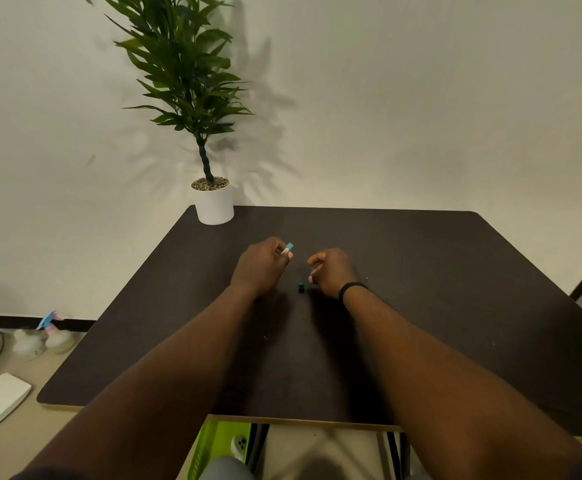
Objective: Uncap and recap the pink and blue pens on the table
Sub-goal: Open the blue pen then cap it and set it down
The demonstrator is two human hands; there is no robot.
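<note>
I see left hand pinching slim light-blue plastic pen at fingertips | right hand loosely curled, empty, small dark teal cap just beside it | blue uncapped, recap pending; pink pen unseen

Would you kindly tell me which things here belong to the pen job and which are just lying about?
Job: blue pen held in the left hand; small dark cap on the table beside the right hand.
Lying about: potted plant; spray bottles on the floor.
</note>
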